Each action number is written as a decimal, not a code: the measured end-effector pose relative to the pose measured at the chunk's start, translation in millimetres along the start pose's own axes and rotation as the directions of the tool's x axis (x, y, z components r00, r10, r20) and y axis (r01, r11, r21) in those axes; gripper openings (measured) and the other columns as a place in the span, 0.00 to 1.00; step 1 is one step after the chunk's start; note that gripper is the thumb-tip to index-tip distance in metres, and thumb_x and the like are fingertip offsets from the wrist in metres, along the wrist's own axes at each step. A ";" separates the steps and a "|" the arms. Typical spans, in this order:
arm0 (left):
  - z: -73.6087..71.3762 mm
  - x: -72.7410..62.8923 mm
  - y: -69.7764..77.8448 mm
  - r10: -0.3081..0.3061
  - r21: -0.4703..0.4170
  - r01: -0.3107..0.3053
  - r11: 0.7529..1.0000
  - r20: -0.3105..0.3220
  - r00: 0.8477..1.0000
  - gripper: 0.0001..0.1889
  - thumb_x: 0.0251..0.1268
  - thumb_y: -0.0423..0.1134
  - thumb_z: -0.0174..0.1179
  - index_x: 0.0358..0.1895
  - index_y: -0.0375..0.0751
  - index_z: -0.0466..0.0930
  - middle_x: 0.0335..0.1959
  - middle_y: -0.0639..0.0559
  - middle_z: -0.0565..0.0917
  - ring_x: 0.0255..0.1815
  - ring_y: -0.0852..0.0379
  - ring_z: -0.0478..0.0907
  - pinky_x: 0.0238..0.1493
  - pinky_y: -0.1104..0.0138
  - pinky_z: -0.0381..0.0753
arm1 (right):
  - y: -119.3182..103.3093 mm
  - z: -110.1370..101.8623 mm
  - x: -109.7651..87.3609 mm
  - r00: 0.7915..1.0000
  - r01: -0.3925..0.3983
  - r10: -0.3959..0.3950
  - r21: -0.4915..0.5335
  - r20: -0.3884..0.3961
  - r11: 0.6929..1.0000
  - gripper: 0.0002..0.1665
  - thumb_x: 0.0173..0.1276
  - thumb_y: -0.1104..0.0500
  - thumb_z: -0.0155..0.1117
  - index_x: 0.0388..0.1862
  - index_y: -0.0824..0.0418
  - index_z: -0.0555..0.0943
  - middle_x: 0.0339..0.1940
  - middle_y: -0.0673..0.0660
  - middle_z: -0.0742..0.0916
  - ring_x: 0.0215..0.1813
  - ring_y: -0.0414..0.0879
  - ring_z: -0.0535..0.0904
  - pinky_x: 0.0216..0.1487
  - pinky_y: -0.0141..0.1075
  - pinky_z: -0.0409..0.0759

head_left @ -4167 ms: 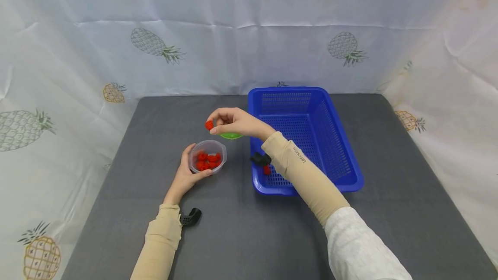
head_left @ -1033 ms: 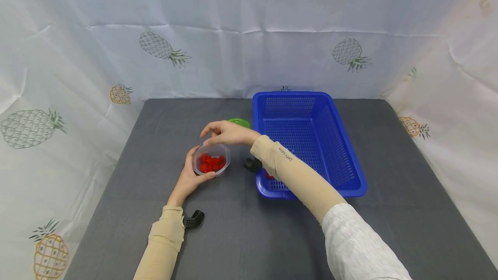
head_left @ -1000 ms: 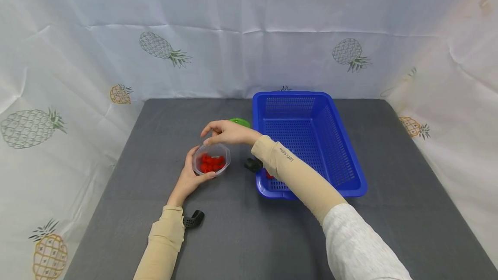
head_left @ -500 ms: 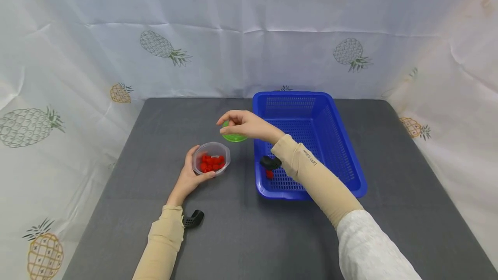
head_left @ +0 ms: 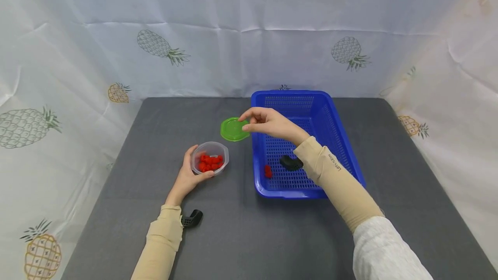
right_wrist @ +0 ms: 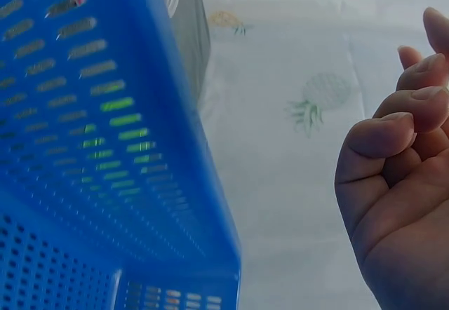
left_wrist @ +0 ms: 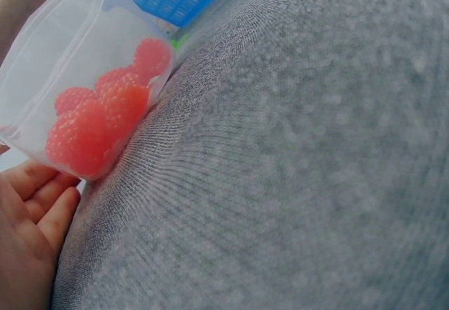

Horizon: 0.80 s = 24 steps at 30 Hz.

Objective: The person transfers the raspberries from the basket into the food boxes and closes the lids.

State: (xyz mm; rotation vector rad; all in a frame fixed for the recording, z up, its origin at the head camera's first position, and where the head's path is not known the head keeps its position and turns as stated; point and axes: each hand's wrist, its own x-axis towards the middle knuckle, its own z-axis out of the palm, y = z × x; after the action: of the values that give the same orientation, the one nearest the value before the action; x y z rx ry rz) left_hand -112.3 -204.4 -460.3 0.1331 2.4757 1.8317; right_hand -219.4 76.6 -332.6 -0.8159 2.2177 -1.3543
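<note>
My left hand [head_left: 186, 181] holds a clear plastic container [head_left: 212, 147] on the table, thumb and fingers round opposite sides. Several red raspberries [head_left: 210, 163] lie in it; the left wrist view shows them through the wall, tilted by that camera's angle. My right hand [head_left: 272, 123] hangs over the left side of a blue plastic basket [head_left: 268, 193], its fingers loosely bent with nothing between them, as the right wrist view [right_wrist: 400, 184] also shows. Its fingertips overlap the right edge of a green lid [head_left: 231, 130]. Inside the basket, near the front left corner, lie red raspberries [head_left: 268, 171].
A dark grey cloth [head_left: 241, 237] covers the table. White curtain [head_left: 241, 64] with pineapple prints hangs behind and at both sides. Black camera mounts stick out from the left wrist [head_left: 192, 218] and the right wrist [head_left: 291, 163].
My right hand pinched a raspberry about four seconds ago; it came over the container, and is now without it, moved right above the basket. My left hand stayed on the container.
</note>
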 end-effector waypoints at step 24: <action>-0.4 1.8 -2.5 0.009 -0.011 -0.009 1.000 -0.002 1.000 0.47 0.50 0.31 0.67 0.71 0.41 0.45 0.67 0.36 0.66 0.68 0.43 0.61 0.70 0.50 0.53 | 46.3 -17.8 -43.3 0.990 -0.139 0.139 -0.027 0.005 0.990 0.19 0.62 0.48 0.64 0.51 0.51 0.77 0.28 0.55 0.76 0.30 0.48 0.68 0.39 0.40 0.69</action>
State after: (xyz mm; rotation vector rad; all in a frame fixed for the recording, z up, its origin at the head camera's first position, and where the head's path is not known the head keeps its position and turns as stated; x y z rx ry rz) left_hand -114.1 -205.3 -462.6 0.1416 2.4699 1.8498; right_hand -210.5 133.6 -364.2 -0.6605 2.2466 -1.2572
